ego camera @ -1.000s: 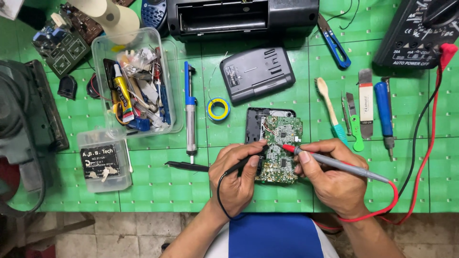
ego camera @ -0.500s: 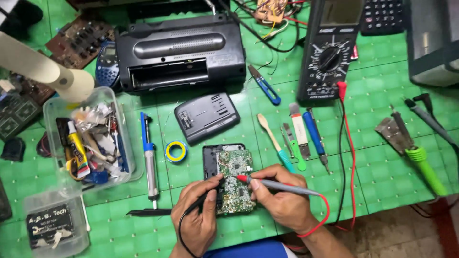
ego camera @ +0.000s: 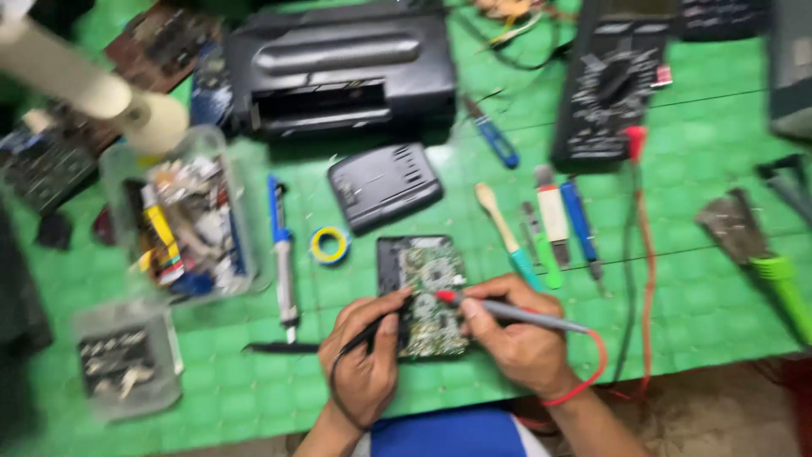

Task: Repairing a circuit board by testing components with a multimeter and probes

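The worktop was a green mat, pretty crowded, and its near edge ran right under the wrists, with bare floor showing past it at lower right. Open room was mostly a strip of green left of the hands and another patch to the right, between the red lead and the green-handled tool. Everything further back was packed: a black radio, a meter, a dark cover, a row of small tools, a soldering iron, a tape roll and a clear tub of bits.

The board lay flat close to the near edge, right between both hands. The left hand was curled around a black probe, tip at the board's left side. The right hand pinched a red probe like a pen, tip over the board's middle. The shot's blurry, so exact contact points I couldn't tell.
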